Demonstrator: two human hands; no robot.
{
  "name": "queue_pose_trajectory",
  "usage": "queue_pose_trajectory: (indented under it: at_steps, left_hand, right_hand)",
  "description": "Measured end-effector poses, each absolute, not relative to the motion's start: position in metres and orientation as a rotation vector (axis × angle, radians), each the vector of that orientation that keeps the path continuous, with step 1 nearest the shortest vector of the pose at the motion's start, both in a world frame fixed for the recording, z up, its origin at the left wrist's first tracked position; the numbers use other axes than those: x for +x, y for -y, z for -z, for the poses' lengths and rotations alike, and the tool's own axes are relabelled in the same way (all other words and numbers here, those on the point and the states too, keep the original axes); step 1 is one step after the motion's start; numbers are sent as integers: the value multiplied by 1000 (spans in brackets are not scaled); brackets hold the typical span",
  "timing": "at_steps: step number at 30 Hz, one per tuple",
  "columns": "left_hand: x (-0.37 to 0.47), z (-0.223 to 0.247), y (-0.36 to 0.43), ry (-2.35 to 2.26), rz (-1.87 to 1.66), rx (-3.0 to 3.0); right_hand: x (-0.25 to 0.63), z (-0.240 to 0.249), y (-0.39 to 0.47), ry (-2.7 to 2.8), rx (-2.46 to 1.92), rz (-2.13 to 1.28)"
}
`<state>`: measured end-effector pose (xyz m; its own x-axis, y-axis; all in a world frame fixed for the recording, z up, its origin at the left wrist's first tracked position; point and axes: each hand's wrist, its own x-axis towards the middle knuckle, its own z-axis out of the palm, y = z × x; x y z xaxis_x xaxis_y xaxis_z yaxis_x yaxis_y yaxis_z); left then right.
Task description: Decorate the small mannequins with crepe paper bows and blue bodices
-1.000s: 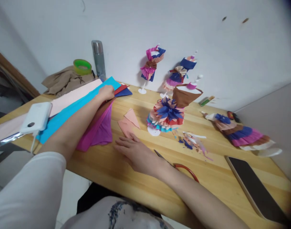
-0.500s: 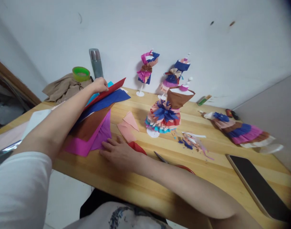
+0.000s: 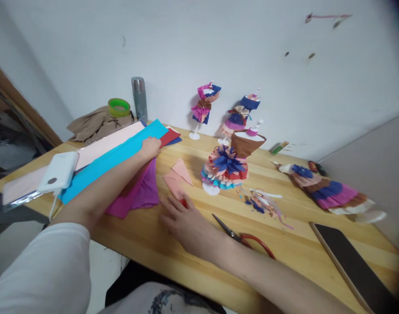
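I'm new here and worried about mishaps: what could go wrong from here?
The scissors lie close by the right forearm, so a sweep might shift them. The cable of the white device runs near the left sleeve and could snag. The cyan sheet at the left hand might crease.

- A small craft corner — home or workshop, I cannot tell: one wooden table against a plain white wall.
- Toward its back edge, three miniature dress stands in ruffled outfits.
- Toward the left edge, coloured sheets; near the front edge, red-handled scissors; mid-table, loose scraps.
- Everyday belongings too — a flask toward the back-left corner, a phone by the front-right one.
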<state>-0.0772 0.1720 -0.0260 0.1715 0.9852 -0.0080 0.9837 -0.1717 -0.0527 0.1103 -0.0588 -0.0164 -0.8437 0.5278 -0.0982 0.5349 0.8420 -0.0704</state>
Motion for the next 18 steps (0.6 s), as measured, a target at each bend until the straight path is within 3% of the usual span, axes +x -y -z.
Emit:
queue_pose_trajectory:
  at_steps: [8, 14, 18]
  left_hand:
    - [-103, 8, -195, 2064, 86, -2426]
    - [-119, 11, -205, 2122, 165, -2386]
    - [-123, 19, -203, 2155, 192, -2381]
  right_hand:
    - [123, 28, 48, -2932, 1061, 502]
    - [127, 27, 46, -3071, 978, 484]
    - [158, 21, 56, -3132, 1180, 592]
